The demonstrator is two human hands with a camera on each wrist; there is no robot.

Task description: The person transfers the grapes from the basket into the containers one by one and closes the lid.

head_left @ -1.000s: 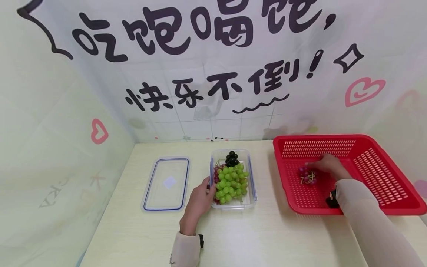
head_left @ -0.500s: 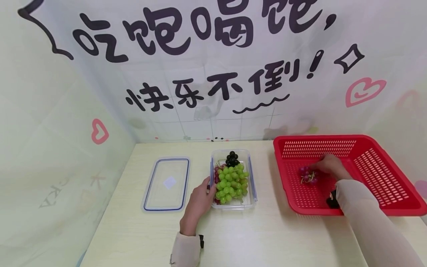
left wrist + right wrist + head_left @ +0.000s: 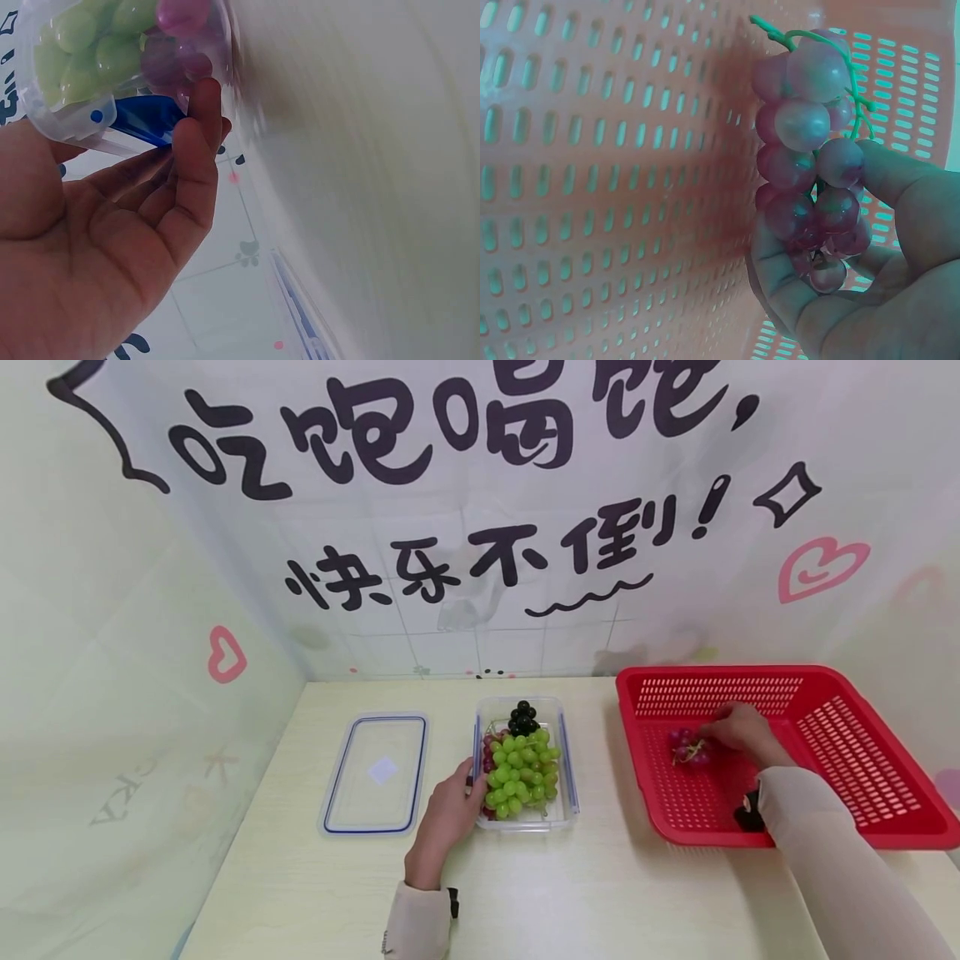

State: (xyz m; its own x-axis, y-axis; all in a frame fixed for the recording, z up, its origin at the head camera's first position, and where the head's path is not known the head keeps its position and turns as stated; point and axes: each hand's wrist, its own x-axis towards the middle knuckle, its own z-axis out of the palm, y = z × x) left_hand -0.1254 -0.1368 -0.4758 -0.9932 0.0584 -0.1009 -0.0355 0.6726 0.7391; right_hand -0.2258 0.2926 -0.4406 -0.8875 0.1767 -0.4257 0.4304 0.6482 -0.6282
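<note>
My right hand (image 3: pixel 738 731) is inside the red basket (image 3: pixel 825 839), holding a bunch of purple grapes (image 3: pixel 802 165). In the right wrist view, the thumb lies on one side of the bunch and the fingers curl under its lower end; a green stem sticks out on top. My left hand (image 3: pixel 452 802) grips the left side of a clear plastic food container (image 3: pixel 558 821), fingers at its blue side latch (image 3: pixel 146 120). Inside the container are green grapes (image 3: pixel 521 768), a small black bunch (image 3: pixel 522 718) and reddish grapes (image 3: pixel 491 750), partly hidden under the green ones.
A clear lid (image 3: pixel 375 774) with a blue seal lies flat on the pale table (image 3: pixel 562 902), left of the container. Behind the table hangs a white printed backdrop (image 3: pixel 450 635). The basket stands at the right, its perforated walls rising around the right hand.
The purple bunch has turned a little and shifted slightly left in the basket. My right fingers, first stretched across its top, have drawn back to its right side. The left hand stays put.
</note>
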